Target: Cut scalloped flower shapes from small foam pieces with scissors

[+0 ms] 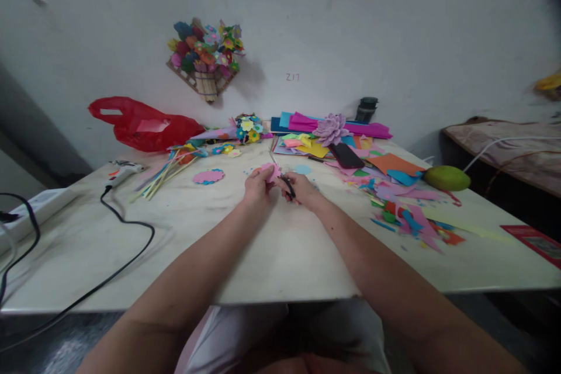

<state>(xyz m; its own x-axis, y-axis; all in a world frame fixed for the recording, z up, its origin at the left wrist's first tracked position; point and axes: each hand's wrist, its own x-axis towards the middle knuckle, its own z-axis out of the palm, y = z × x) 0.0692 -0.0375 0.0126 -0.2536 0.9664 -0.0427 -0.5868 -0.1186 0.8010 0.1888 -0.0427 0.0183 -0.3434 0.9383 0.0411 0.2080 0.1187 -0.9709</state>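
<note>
Between the fingers of my left hand point(258, 184) is a small pink paper piece point(272, 172) with a scalloped edge. My right hand point(303, 188) is closed round the black handles of a pair of scissors point(287, 187). The scissors' blades point up and away, right beside the pink piece; whether they touch it I cannot tell. On the table to the left lies a pink disc with a blue scalloped rim point(208, 177). Just beyond my right hand rests a light blue paper circle point(302, 169), with tiny blue scraps near my left fingers.
A glue gun point(126, 172) with a black cord and a white power strip point(37, 210) occupy the left side. Behind are a red plastic bag point(151, 125) and paper flowers point(249, 127). Coloured scraps point(412, 222), a dark phone point(346, 156) and a green mango point(447, 178) lie right.
</note>
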